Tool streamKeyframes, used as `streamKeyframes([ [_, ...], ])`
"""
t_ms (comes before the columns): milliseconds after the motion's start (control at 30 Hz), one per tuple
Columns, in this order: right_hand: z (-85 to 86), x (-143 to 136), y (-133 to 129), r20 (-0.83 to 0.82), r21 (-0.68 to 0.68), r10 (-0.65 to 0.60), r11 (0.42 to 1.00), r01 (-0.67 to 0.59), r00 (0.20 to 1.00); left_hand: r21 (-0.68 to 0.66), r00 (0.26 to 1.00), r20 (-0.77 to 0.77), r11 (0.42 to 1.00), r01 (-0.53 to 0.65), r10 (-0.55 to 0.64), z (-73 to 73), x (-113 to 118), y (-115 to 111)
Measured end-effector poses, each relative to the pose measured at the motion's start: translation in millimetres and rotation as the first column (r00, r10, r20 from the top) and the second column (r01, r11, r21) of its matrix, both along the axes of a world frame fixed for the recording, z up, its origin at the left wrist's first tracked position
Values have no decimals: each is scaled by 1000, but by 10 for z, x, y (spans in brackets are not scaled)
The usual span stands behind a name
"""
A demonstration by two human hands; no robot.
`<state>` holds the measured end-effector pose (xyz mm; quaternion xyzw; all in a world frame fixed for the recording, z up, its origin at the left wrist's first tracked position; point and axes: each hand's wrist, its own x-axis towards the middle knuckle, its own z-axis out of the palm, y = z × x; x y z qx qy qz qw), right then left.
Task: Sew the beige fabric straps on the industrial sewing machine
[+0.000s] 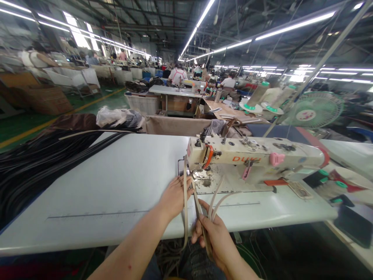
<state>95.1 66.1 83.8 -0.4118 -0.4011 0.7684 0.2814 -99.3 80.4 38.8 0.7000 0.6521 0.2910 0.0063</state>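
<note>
Beside the needle area of a sewing machine (253, 153), my left hand (174, 196) lies on the white table with its fingers stretched forward. Its fingertips touch a narrow beige strap (196, 200) close to the presser foot. Another length of beige strap (185, 217) runs from the machine head across my left fingers and over the table's front edge. My right hand (214, 229) is closed around the strap nearer to me, at the front edge. Two pale strap ends (216, 200) stick up and curve away beside its thumb.
A heap of long black straps (37, 167) covers the table's left side. Behind stands a beige cloth-lined bin (177, 125). Thread cones (256, 97) and a green fan (313, 111) are at the right. A dark phone-like slab (354, 225) lies lower right. People work at machines farther back.
</note>
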Motion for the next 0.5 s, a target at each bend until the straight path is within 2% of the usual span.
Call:
streamKeyframes([
  [167,-86,91,-46,25,-9,15,1000,-15,1000,-3,993,116,1000,-8,8,70,-22,-23],
  [300,-127,213,-108,32,-1,54,999,-54,998,40,926,376,998,-51,32,59,-108,-20],
  [367,-145,291,-142,41,11,75,997,-75,996,49,823,566,996,-78,36,29,-181,15],
  [400,-156,340,-160,49,15,92,996,-93,995,35,738,674,995,-89,42,17,-224,44],
  [500,-212,531,-213,91,18,176,984,-179,980,-52,371,924,992,-116,92,17,-358,179],
])
